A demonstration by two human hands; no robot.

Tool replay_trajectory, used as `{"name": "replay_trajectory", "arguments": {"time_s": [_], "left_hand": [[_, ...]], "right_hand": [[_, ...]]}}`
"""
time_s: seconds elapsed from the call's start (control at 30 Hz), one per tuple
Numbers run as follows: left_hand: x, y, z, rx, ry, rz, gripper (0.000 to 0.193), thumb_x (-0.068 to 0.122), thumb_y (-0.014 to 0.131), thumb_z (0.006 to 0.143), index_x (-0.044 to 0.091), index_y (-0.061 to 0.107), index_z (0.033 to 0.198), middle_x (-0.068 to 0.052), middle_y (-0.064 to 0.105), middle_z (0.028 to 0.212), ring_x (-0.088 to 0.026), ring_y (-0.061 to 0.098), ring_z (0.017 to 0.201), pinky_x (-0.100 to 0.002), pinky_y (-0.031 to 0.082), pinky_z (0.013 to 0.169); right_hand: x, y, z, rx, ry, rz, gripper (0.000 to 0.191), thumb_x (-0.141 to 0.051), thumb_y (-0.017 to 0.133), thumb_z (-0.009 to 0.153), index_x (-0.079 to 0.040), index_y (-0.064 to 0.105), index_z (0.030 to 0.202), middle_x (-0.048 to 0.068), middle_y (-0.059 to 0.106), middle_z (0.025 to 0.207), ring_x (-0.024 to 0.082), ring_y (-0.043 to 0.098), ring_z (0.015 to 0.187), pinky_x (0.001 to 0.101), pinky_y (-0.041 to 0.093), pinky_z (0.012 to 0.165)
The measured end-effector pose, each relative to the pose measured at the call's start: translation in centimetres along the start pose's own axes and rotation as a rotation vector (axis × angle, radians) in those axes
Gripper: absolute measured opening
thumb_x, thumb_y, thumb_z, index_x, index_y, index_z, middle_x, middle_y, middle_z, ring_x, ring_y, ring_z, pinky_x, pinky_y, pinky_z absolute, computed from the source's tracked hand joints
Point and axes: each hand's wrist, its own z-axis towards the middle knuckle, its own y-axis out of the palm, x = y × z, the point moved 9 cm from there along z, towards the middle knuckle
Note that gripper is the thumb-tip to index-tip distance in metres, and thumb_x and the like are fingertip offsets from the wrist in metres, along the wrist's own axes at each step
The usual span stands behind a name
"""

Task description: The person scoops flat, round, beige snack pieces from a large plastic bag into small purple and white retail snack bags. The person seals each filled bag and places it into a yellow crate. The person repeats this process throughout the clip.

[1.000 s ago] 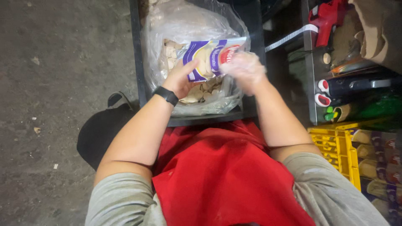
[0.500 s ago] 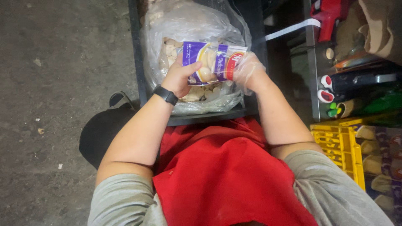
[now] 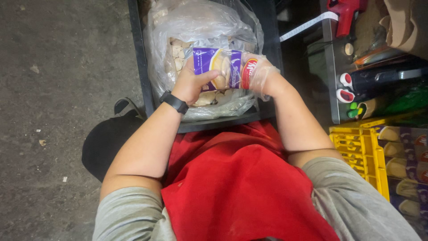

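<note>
View: looking straight down from a head camera at a person's two forearms and a red apron (image 3: 232,187).
Left hand (image 3: 192,82): bare, with a black wristband (image 3: 174,102) on the wrist; fingers curled around the purple end of a biscuit packet (image 3: 225,68), thumb lying across its front.
Right hand (image 3: 263,76): inside a thin clear glove, closed around the packet's red end.
Biscuit packet: held level between both hands, at about 12 o'clock from the apron, just above the bag.
Clear plastic bag (image 3: 205,27): open, lining a dark crate (image 3: 138,67), with pale loose biscuits (image 3: 176,58) inside, directly under the packet.
Yellow crate (image 3: 356,147): at 4 o'clock from the hands, beside more purple packets (image 3: 401,160).
Bottles (image 3: 370,82): at 3 o'clock, lying with red-and-white caps toward the person.
Floor (image 3: 62,67): dark concrete, at 9 o'clock.
</note>
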Motion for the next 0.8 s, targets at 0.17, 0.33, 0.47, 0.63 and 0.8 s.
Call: {"name": "replay_trajectory", "arguments": {"time_s": [0.17, 0.33, 0.47, 0.63, 0.8], "left_hand": [[-0.1, -0.1, -0.1, 0.006, -0.053, -0.071, 0.051, -0.003, 0.079, 0.085, 0.001, 0.059, 0.132, -0.007, 0.070, 0.118, -0.019, 0.069, 0.107, -0.035, 0.056, 0.098], [-0.7, -0.1, -0.2, -0.010, -0.148, -0.153, 0.054, 0.001, 0.078, 0.085, 0.001, 0.057, 0.134, -0.009, 0.070, 0.120, -0.021, 0.069, 0.110, -0.037, 0.056, 0.099], [-0.9, -0.2, -0.2, -0.018, -0.132, -0.050, 0.054, 0.002, 0.079, 0.087, 0.001, 0.057, 0.136, -0.009, 0.069, 0.123, -0.020, 0.067, 0.114, -0.035, 0.053, 0.102], [-1.6, -0.5, -0.1, -0.037, -0.098, -0.026, 0.055, 0.001, 0.079, 0.085, 0.002, 0.056, 0.135, -0.008, 0.068, 0.123, -0.020, 0.067, 0.114, -0.037, 0.053, 0.103], [-2.5, -1.6, 0.1, -0.006, -0.148, -0.058, 0.052, 0.012, 0.076, 0.092, 0.002, 0.056, 0.138, -0.009, 0.068, 0.127, -0.021, 0.065, 0.117, -0.039, 0.052, 0.105]], "right_hand": [[-1.3, 0.3, -0.7, -0.060, -0.059, 0.000, 0.039, -0.003, 0.068, 0.084, 0.000, 0.068, 0.123, 0.009, 0.075, 0.106, 0.018, 0.073, 0.094, 0.0337, 0.062, 0.085], [-4.7, 1.8, -4.1, -0.210, -0.185, -0.289, 0.054, 0.001, 0.066, 0.072, -0.003, 0.069, 0.126, 0.009, 0.076, 0.111, 0.016, 0.074, 0.099, 0.0298, 0.060, 0.092], [-4.2, 1.7, -4.5, -0.051, 0.041, -0.537, 0.050, 0.000, 0.066, 0.075, -0.008, 0.069, 0.124, 0.014, 0.075, 0.106, 0.025, 0.073, 0.092, 0.0402, 0.059, 0.083], [-5.2, 2.6, -4.1, 0.037, 0.006, -0.558, 0.046, -0.003, 0.068, 0.077, -0.006, 0.069, 0.123, 0.015, 0.074, 0.103, 0.025, 0.071, 0.087, 0.0391, 0.058, 0.077], [-4.1, 3.3, -4.0, -0.048, -0.013, -0.380, 0.042, -0.005, 0.070, 0.079, -0.004, 0.070, 0.121, 0.015, 0.074, 0.101, 0.026, 0.070, 0.082, 0.0381, 0.057, 0.072]]}}
